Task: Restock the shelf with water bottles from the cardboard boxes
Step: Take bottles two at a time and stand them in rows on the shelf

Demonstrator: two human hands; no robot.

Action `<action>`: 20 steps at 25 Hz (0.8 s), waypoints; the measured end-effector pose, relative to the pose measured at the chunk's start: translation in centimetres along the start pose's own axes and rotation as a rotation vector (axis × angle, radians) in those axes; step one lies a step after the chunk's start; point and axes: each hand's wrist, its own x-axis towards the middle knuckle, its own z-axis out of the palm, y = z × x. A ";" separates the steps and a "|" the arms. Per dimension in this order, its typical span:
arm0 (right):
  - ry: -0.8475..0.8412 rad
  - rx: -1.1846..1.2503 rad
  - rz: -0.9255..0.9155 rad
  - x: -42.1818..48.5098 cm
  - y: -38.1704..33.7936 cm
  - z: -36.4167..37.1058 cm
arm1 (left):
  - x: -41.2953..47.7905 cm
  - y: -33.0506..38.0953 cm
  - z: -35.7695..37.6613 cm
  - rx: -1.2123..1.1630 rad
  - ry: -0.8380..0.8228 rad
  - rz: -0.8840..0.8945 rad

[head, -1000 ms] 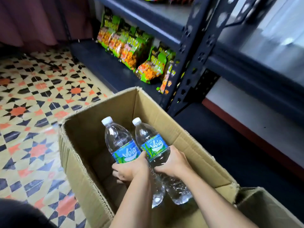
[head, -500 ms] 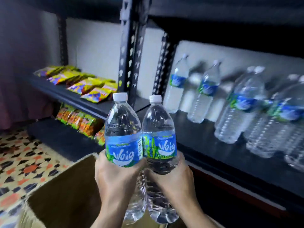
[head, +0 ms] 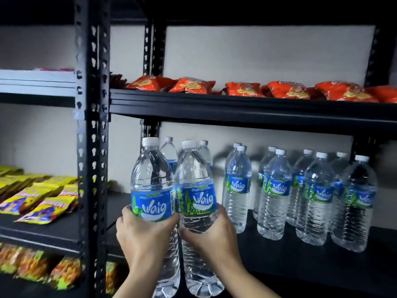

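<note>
Clear plastic water bottles, upright and touching: left hand (head: pixel 143 237) grips the left bottle (head: pixel 153 190), right hand (head: pixel 211 236) grips the right bottle (head: pixel 196 190), near the black shelf (head: pixel 300 261) holding more bottles (head: pixel 311 196).

Red crinkled snack bags (head: pixel 287 90) lie across the upper right of the frame; yellow foil snack packets (head: pixel 40 201) at middle left, orange-green packets (head: pixel 36 267) at lower left.
</note>
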 end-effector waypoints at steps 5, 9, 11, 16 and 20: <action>0.000 -0.123 0.021 5.0 1.9 2.5 | 4.1 -0.8 3.5 -0.025 -0.006 -0.052; 0.020 -0.092 0.015 8.7 2.8 5.2 | 6.7 -1.3 5.1 -0.070 -0.013 0.051; 0.062 -0.050 -0.002 10.4 2.9 6.1 | 8.4 -1.4 5.8 -0.074 -0.020 0.086; 0.228 0.050 -0.003 13.8 4.5 8.8 | 11.3 -2.1 7.0 -0.090 0.004 0.104; 0.333 0.114 0.113 14.1 7.6 10.6 | 12.2 -3.0 7.0 -0.042 -0.011 0.137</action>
